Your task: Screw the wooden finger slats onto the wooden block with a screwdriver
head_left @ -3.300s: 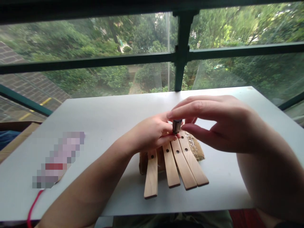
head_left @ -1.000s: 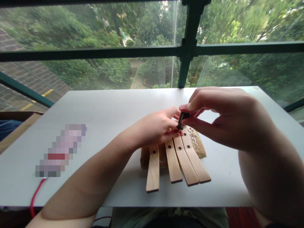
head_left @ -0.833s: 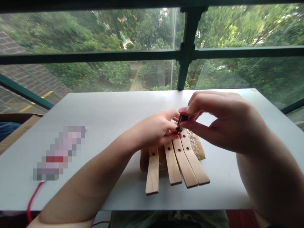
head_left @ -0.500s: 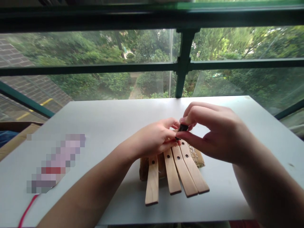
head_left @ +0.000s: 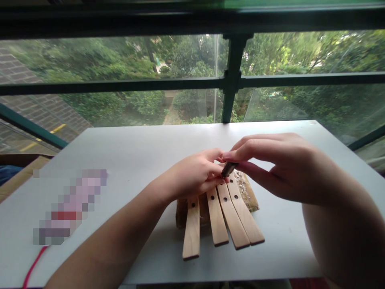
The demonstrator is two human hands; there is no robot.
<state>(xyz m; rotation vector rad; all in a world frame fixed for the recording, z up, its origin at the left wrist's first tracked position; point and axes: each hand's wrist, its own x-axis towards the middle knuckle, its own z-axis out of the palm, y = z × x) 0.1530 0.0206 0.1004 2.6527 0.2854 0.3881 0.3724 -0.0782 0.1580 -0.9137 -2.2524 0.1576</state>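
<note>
Several flat wooden slats (head_left: 224, 216), each with a small hole, fan out toward me on the white table (head_left: 135, 156). My left hand (head_left: 192, 174) is closed over their far ends and pins them together. My right hand (head_left: 270, 168) pinches a small dark cylindrical piece (head_left: 227, 169) between thumb and forefinger, its tip right at the point where the slats meet. Beneath the slats lies a small clear bag (head_left: 248, 192) of tiny parts.
A pixelated pink object (head_left: 70, 204) with a red cord (head_left: 33, 267) lies on the table's left side. A green-framed window (head_left: 231, 80) stands just behind the table's far edge. A cardboard box edge (head_left: 15, 176) shows at far left.
My right hand has tilted and lowered the dark piece onto the joined slat ends, its fingers flattening out. The camera view has dipped slightly. My left hand has kept its hold.
</note>
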